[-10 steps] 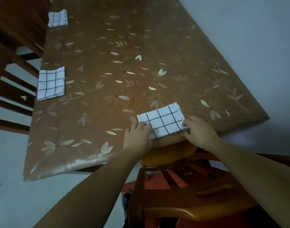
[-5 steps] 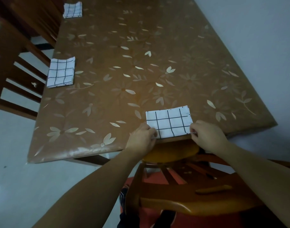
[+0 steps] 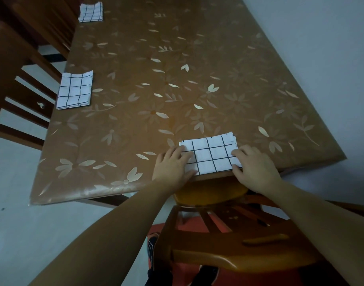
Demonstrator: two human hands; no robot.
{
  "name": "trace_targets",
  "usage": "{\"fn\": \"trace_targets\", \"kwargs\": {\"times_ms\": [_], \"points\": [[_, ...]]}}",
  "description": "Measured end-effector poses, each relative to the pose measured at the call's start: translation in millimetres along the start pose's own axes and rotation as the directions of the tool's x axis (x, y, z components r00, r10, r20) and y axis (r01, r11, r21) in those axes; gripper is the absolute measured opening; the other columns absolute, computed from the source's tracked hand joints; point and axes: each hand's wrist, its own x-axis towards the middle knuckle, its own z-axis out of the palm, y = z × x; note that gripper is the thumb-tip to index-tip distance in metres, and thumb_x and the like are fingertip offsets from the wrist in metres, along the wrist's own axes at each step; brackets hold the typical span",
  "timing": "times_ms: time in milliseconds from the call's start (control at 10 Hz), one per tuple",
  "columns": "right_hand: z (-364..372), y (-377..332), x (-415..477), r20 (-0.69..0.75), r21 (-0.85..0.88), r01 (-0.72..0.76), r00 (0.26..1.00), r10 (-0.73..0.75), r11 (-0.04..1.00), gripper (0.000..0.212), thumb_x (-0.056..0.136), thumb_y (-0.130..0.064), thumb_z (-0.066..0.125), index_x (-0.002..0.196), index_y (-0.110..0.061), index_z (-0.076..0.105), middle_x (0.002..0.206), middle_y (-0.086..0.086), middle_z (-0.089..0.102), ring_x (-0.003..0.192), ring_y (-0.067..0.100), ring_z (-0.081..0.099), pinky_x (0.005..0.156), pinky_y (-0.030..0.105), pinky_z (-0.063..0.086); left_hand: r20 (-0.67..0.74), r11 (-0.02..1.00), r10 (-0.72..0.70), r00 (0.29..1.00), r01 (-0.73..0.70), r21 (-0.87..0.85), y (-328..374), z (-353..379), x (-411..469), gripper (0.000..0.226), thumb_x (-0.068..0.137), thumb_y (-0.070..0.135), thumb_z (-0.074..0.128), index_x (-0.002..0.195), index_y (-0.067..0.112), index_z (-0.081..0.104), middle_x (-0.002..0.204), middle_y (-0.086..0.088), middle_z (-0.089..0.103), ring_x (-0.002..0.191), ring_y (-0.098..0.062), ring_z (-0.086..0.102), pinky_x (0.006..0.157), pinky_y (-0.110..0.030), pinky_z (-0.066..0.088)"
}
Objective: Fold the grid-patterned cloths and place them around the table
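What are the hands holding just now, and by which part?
Nothing is gripped. The left hand presses the left end of the folded grid cloth and the right hand its right end, flat on the table.

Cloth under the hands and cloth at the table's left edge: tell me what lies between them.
In the head view, only bare flower-patterned table cover lies between the near cloth and the left-edge cloth.

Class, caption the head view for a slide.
Left hand and right hand press a folded grid cloth at the table edge; second cloth and third cloth lie beyond.
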Motion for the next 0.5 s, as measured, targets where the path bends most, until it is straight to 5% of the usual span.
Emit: {"fn": "trace_targets", "kwargs": {"times_ms": [300, 500], "points": [[-9, -17, 3, 0.109, -0.049, -0.169, 0.979, 0.173, 0.984, 0.022, 0.090, -0.030, 0.047, 0.108, -0.021, 0.054, 0.110, 0.000, 0.053, 0.097, 0.019, 0.050, 0.077, 0.033, 0.038, 0.089, 1.000, 0.029, 0.996, -0.028, -0.012, -2, -1, 3, 0.060, 0.096, 0.060, 0.036, 0.150, 0.036, 0.026, 0.162, 0.007, 0.013, 0.149, -0.015, 0.000, 0.117, -0.042, 0.006], [-32, -28, 13, 0.083, -0.040, -0.184, 0.979, 0.187, 0.982, 0.039, 0.093, -0.037, 0.045, 0.129, -0.021, 0.049, 0.124, 0.000, 0.051, 0.110, 0.020, 0.050, 0.086, 0.036, 0.042, 0.059, 1.000, 0.012, 0.998, -0.011, -0.019, -11, -31, 5, 0.057, 0.097, 0.060, 0.032, 0.148, 0.036, 0.027, 0.160, 0.004, 0.020, 0.148, -0.021, 0.010, 0.116, -0.047, 0.013]]}}
